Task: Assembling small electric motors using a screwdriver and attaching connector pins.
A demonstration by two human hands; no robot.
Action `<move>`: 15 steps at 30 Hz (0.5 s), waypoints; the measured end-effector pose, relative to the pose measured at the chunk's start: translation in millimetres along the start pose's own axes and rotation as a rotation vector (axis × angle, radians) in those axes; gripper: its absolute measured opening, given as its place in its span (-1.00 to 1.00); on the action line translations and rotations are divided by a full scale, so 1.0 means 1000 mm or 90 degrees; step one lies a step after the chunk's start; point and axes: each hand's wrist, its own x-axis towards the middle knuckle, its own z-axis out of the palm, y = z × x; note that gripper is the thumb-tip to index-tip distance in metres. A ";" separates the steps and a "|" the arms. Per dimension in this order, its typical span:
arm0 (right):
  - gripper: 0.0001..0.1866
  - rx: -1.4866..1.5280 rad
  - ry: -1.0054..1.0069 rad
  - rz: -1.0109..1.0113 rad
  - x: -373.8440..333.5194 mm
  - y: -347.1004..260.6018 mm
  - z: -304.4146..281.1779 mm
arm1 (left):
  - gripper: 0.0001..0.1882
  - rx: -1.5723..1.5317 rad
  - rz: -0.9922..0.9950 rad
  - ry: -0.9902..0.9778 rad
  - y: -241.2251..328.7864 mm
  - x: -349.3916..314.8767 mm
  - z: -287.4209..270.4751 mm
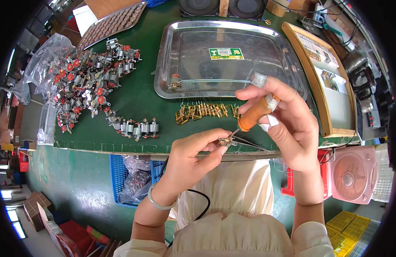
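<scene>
Near the table's front edge, my left hand point(191, 152) pinches a small metal part with brass-coloured pieces point(225, 141) between thumb and forefinger. My right hand point(292, 124), white tape round some fingertips, grips an orange-handled screwdriver point(252, 113). Its thin shaft slants down to the part, and my fingers partly hide the meeting point. Just right of the part lie what look like metal tweezers point(251, 144). Behind my hands runs a row of small brass frames point(204, 111) with thin wires. Several small motors point(139, 127) stand in a row to the left.
A heap of motors with red discs point(84, 81) spreads over the left of the green table point(142, 96). A steel tray point(163, 64) lies at the back, holding one motor. On the right is a wooden-framed box point(322, 103); below stand a pink fan point(352, 175) and blue crate point(116, 175).
</scene>
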 end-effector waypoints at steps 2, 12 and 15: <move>-0.55 0.011 -0.009 -0.005 0.001 0.002 -0.003 | -0.74 -0.006 0.002 -0.001 0.000 0.000 0.000; -0.56 -0.081 -0.073 0.059 0.008 -0.003 -0.018 | -0.74 0.009 0.005 -0.015 0.000 0.001 -0.001; -0.56 -0.143 -0.065 0.055 0.010 -0.005 -0.013 | -0.74 0.003 0.006 0.005 -0.001 0.000 0.000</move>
